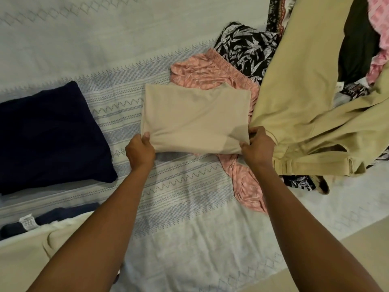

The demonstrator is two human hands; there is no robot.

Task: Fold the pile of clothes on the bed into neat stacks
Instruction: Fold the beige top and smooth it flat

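Note:
A folded beige garment [195, 116] lies in the middle of the bed, partly over a pink patterned garment [242, 178]. My left hand [140, 151] pinches its near left corner, thumb on top. My right hand [256, 147] grips its near right corner. A folded navy garment [48, 135] lies flat to the left. The unfolded pile sits at the right: khaki trousers [305, 98], a black and white leaf-print piece [244, 47], a dark garment [357, 39] and pink fabric [379, 28].
The bed has a white cover with blue-grey woven bands [185, 207]. At the near left edge lie another navy item with a white label [27, 223] and a cream garment [27, 256]. The bed's edge and pale floor [353, 260] show at the lower right.

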